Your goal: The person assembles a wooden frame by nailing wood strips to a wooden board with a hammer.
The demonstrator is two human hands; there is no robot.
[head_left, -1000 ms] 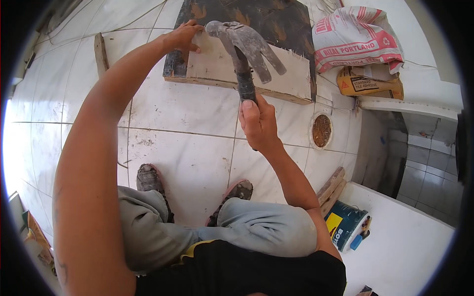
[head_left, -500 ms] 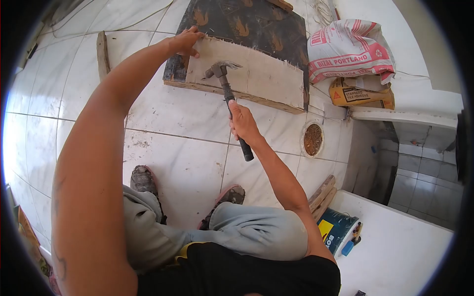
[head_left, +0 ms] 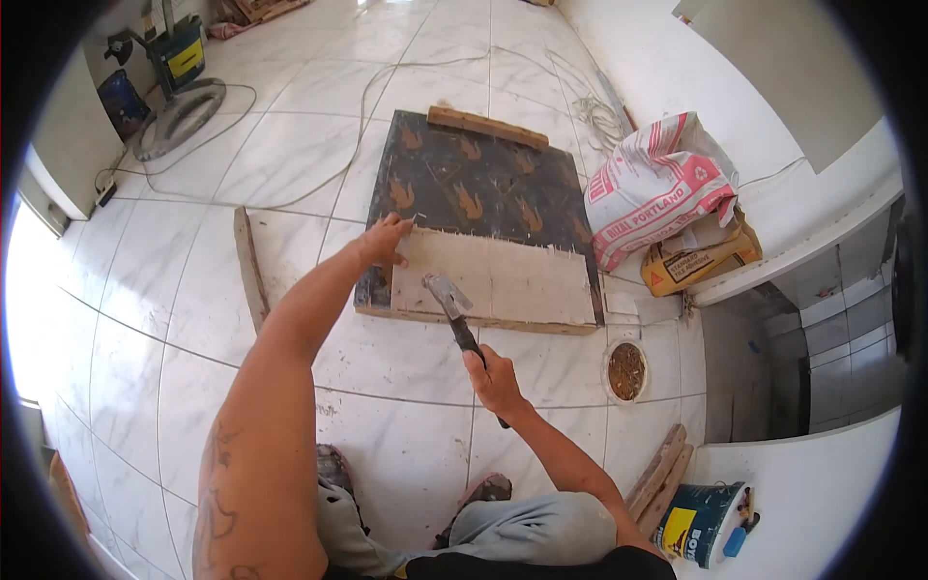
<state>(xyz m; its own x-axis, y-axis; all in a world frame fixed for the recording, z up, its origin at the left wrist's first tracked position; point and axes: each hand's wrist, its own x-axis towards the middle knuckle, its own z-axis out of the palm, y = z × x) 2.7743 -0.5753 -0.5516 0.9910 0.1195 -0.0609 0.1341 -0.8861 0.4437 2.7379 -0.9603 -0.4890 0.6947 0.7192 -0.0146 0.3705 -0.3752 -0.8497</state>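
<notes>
One hammer point(head_left: 463, 334) has come down from its high spot a second ago, and the view tips up so more floor point(head_left: 391, 362) shows. The right hand point(head_left: 495, 380) wraps tight around the hammer's handle; its head points to eleven o'clock, over one pale sheet point(head_left: 517, 280). I cannot tell if they touch. That sheet lies on one dark board point(head_left: 474, 179), along its six o'clock side. The left hand point(head_left: 385, 240) rests at the sheet's ten o'clock corner, fingers spread. One wood bar point(head_left: 488, 127) sits at the board's twelve o'clock edge, and one wood strip point(head_left: 249, 266) lies on the floor at nine o'clock. Two bags point(head_left: 667, 198) are near two and three o'clock. One round tub point(head_left: 626, 372) of small brown bits is at four o'clock, and past it, toward five, are two wood pieces point(head_left: 657, 474) and one bucket point(head_left: 710, 512). Two shoes point(head_left: 488, 488) show near six and seven o'clock.
</notes>
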